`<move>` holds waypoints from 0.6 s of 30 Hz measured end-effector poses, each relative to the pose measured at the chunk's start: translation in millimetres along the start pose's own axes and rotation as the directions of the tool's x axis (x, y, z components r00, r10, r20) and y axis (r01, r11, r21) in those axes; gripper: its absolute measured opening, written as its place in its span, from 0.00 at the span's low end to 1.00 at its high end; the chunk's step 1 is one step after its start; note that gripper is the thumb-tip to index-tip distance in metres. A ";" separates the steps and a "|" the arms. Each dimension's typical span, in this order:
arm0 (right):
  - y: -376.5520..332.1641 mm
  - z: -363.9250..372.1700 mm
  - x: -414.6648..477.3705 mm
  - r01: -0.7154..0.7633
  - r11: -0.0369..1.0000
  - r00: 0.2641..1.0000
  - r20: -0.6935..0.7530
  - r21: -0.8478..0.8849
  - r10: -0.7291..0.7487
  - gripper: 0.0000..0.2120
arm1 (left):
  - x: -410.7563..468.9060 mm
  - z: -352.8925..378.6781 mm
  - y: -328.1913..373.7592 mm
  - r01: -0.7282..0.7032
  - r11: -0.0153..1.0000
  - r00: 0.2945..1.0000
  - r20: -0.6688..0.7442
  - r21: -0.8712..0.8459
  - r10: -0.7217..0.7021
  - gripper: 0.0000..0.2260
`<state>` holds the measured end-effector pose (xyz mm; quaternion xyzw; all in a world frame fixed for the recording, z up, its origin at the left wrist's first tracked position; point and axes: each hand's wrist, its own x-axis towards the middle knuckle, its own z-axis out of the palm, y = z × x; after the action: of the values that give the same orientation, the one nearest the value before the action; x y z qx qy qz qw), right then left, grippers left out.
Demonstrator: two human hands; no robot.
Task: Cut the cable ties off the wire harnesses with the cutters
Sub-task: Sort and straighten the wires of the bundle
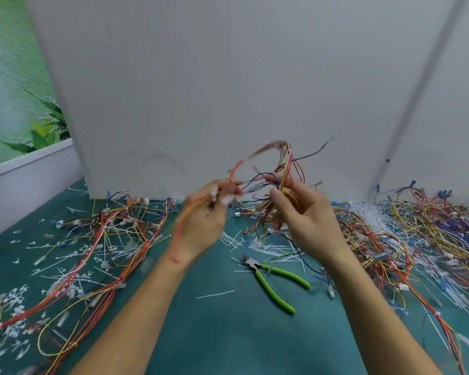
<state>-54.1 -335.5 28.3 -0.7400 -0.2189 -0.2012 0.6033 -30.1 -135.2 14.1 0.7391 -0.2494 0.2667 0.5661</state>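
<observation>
The green desk (pixel 228 334) ends at a white board (pixel 228 77), with a left heap (pixel 106 234) and a right heap (pixel 431 226) of wires crowding its sides. Above it the left hand (pixel 203 223) and right hand (pixel 306 220) each close their grip on one wire harness (pixel 279 169). Best to spread the strands until a tie shows, I'd say. The cutters (pixel 271 277) lie untouched between the forearms, in the only open room, just beside snipped ties (pixel 233 242).

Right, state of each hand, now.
Left hand: closed, pinching red and yellow strands of the tangled multicoloured wire harness.
Right hand: closed, gripping the same harness.
</observation>
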 end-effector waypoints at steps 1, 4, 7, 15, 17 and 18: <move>0.7 2.7 -0.9 0.054 0.996 0.998 -0.010 -0.068 -0.054 0.13 | -0.6 -0.9 0.4 -0.122 0.988 0.992 0.021 0.099 0.121 0.11; 2.5 7.1 -3.1 0.192 0.942 0.976 -0.046 -0.274 -0.212 0.16 | -1.4 -4.7 -4.0 -0.403 0.844 0.911 0.066 0.355 0.407 0.18; 5.8 3.7 -1.1 0.275 0.865 0.929 -0.117 -0.419 -0.352 0.14 | -0.1 -12.3 -9.8 -0.464 0.714 0.852 0.044 0.524 0.522 0.18; 14.8 -10.7 1.9 0.248 0.770 0.862 -0.228 -0.587 -0.452 0.18 | 6.8 -24.8 -23.0 -0.527 0.483 0.699 0.033 0.700 0.714 0.17; 15.8 -14.7 1.4 0.221 0.773 0.864 -0.248 -0.594 -0.438 0.21 | 6.2 -25.3 -26.0 -0.486 0.478 0.700 -0.003 0.732 0.714 0.16; 16.4 -15.7 0.8 0.209 0.774 0.868 -0.251 -0.598 -0.429 0.21 | 5.7 -25.3 -27.1 -0.458 0.482 0.705 -0.025 0.747 0.709 0.16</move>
<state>-44.7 -353.7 18.6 -0.7805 -0.1572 -0.4937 0.3498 -10.6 -104.7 4.4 0.7044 -0.2714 0.6381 0.1515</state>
